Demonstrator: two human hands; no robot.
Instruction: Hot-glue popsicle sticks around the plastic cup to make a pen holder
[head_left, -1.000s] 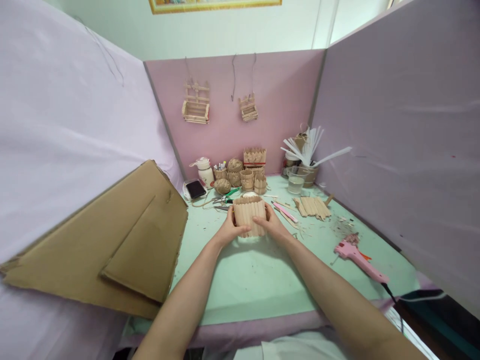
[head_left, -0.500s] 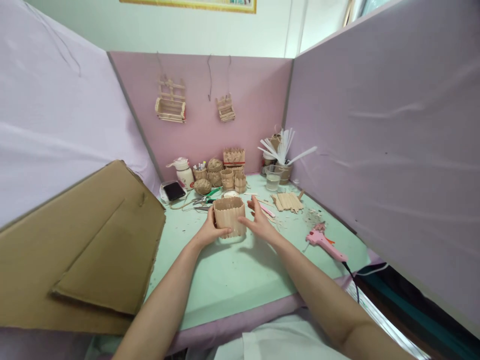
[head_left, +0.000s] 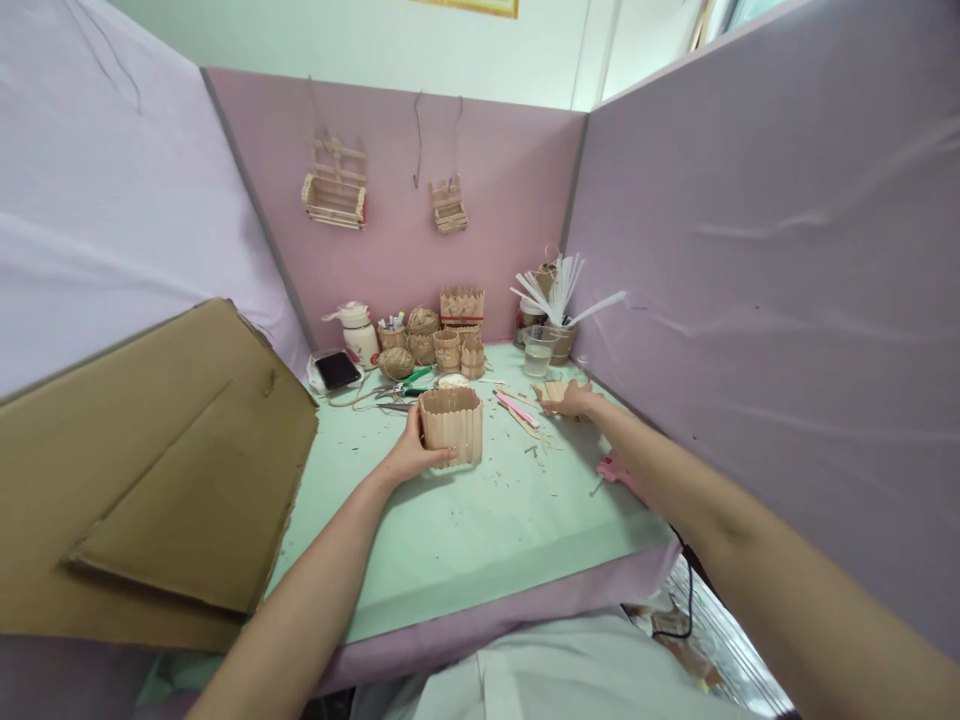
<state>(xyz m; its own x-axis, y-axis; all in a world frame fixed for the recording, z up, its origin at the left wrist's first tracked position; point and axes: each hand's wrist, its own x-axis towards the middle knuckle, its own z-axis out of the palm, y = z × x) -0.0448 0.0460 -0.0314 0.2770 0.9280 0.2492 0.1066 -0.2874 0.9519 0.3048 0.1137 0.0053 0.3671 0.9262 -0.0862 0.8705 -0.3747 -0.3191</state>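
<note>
A square basket of pale wooden sticks [head_left: 459, 428] stands upright near the middle, with my left hand [head_left: 411, 450] wrapped round its left side, the thumb across the front. At the right, my right hand [head_left: 576, 400] reaches over a flat panel of wooden sticks [head_left: 551, 391] and touches it; whether the fingers grip it is too small to tell. Between basket and panel lie a pink cutter [head_left: 517, 410] and thin stick scraps. The pink glue gun [head_left: 616, 470] is partly hidden under my right forearm.
Green-handled pliers [head_left: 411, 380], twine balls [head_left: 396, 362], small stick pots [head_left: 447, 351] and a cup of water [head_left: 538, 357] stand or lie at the back. Cardboard [head_left: 172, 480] leans at the left. A phone [head_left: 337, 370] lies back left.
My right hand has left the basket and moved right, onto the stick panel. My left hand still holds the basket. The camera view has shifted slightly.
</note>
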